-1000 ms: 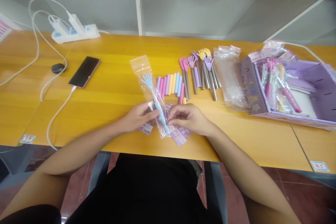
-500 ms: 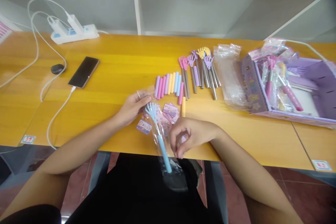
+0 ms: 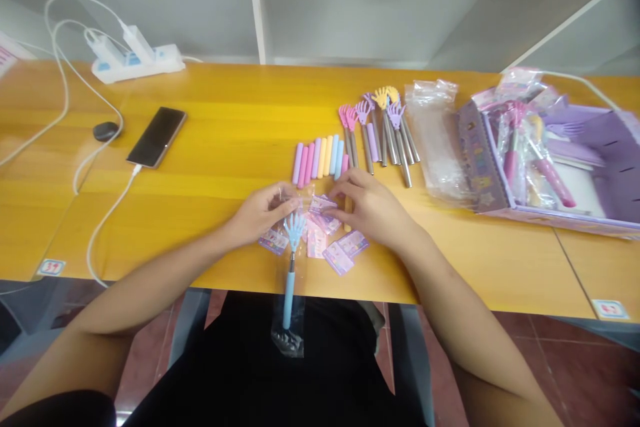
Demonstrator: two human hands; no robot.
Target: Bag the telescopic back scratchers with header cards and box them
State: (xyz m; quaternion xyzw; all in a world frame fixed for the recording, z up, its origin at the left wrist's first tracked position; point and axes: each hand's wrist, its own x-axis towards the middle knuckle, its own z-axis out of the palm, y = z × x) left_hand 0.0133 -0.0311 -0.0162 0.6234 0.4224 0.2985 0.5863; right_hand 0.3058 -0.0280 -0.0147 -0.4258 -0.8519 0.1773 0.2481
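My left hand (image 3: 263,213) pinches the top of a clear plastic bag (image 3: 289,341), which hangs over the table's front edge. Inside the bag is a blue back scratcher (image 3: 289,290) with its hand-shaped end up. My right hand (image 3: 373,207) reaches over the pile of small printed cards (image 3: 316,233), its thumb and fingers closing at a purple card (image 3: 323,204); whether it grips the card I cannot tell. A yellow tube (image 3: 349,213) lies partly under my right hand. Behind my hands is a row of coloured tubes (image 3: 320,159).
Several metal-handled scratchers (image 3: 395,137) lie behind my right hand, beside a stack of clear bags (image 3: 435,140). A purple box (image 3: 480,160) with bagged scratchers stands at the right. On the left are a phone (image 3: 157,137), a black mouse-like object (image 3: 106,131) and a power strip (image 3: 140,63) with white cables.
My right hand has moved from the bag's side up and away to the card pile. The bagged scratcher now hangs straighter and farther left. More of the cards show.
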